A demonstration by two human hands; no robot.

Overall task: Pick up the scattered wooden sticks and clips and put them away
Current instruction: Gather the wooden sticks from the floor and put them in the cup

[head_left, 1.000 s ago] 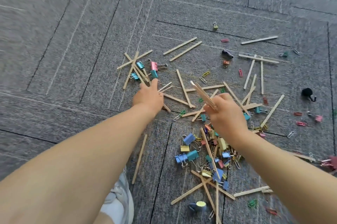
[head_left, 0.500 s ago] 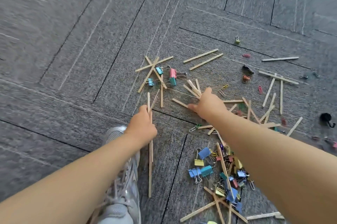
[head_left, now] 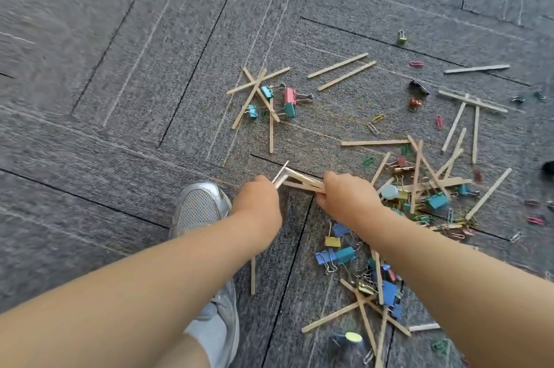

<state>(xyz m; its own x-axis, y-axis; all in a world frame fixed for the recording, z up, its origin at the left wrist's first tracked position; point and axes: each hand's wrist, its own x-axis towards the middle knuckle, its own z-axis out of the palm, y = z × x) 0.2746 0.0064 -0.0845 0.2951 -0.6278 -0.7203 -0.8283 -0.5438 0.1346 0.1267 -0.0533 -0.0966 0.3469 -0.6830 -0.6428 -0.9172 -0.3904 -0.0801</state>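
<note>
Arms: both forearms are bare along their full visible length, from the near edge up to the wrists. The left hand (head_left: pixel 258 203) and the right hand (head_left: pixel 344 201) are bare as well.

Footwear: one shoe (head_left: pixel 200 208) is visible, left of centre, partly covered by the left forearm. It is a low trainer with a rounded toe. Glossy metallic silver overlays frame the toe, and a paler grey perforated mesh panel fills the toe box. On the near side of the forearm the silver upper continues in creased panels.

Ankle: light grey fabric (head_left: pixel 209 334) rises from the shoe collar. Whether it is a sock or a trouser cuff cannot be determined.
</note>
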